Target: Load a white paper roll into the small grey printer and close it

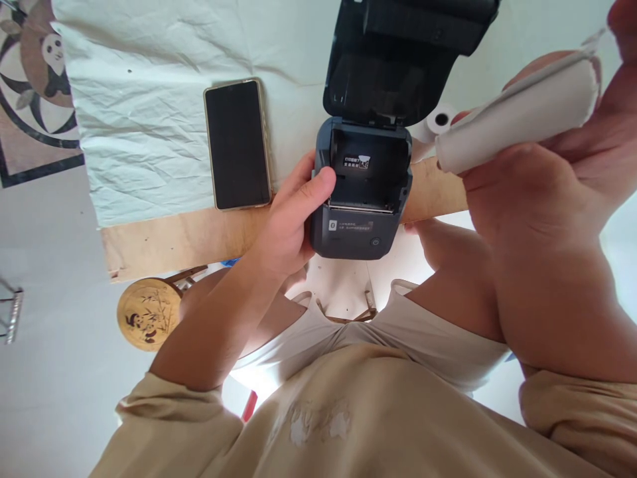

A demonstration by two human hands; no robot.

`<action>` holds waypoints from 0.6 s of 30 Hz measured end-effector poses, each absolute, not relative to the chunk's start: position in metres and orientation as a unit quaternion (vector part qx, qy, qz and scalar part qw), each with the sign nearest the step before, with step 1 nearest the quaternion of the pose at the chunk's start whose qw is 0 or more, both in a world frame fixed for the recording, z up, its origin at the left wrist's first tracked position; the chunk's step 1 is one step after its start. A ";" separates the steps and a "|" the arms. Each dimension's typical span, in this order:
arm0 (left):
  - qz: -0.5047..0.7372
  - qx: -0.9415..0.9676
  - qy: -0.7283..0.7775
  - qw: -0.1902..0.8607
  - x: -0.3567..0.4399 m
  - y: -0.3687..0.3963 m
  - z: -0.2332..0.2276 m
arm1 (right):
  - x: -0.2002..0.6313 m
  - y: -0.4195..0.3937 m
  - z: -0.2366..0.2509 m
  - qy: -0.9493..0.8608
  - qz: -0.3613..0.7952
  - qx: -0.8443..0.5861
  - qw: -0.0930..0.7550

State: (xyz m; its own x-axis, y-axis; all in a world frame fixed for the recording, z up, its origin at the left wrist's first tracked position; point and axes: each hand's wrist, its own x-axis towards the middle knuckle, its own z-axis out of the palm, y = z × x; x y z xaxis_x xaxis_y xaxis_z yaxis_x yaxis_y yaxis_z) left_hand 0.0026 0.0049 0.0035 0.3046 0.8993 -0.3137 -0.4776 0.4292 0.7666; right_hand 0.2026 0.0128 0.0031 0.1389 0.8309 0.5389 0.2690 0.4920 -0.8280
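A small dark label printer (pixel 361 199) stands at the table's near edge with its lid (pixel 393 73) flipped up and its paper bay empty. My left hand (pixel 293 212) grips the printer's left side, thumb on the bay's rim. My right hand (pixel 537 199), raised close to the camera at the right, holds a white paper roll (pixel 517 113) above and to the right of the printer. A second white roll (pixel 438 123) lies on the table behind the printer's right side.
A smartphone (pixel 237 143) with a dark screen lies face up on the white cloth (pixel 149 113) left of the printer. The bare wooden table edge (pixel 184 236) runs below it. A round stool (pixel 148 312) with a panda picture stands on the floor at the lower left.
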 end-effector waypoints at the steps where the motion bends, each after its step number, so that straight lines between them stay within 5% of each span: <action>1: 0.450 0.286 0.377 0.757 0.002 0.005 0.003 | 0.202 0.013 0.004 -0.608 0.268 -0.448 0.598; 5: 0.443 0.284 0.386 0.758 0.001 0.005 0.005 | 0.204 0.016 0.008 -0.603 0.423 -0.397 0.548; 13: 0.400 0.316 0.437 0.741 0.001 0.004 0.012 | 0.194 0.010 0.018 -0.500 0.487 -0.397 0.596; 18: 0.389 0.349 0.440 0.730 0.001 0.004 0.012 | 0.199 0.010 0.023 -0.501 0.548 -0.380 0.551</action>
State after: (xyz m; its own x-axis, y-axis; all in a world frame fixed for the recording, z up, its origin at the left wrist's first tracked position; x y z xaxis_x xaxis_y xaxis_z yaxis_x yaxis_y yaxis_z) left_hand 0.0011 0.0039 0.0116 0.3100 0.8753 -0.3711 -0.2612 0.4537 0.8520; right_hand 0.1990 0.0096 0.0232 -0.1032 0.9854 0.1355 -0.2227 0.1099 -0.9687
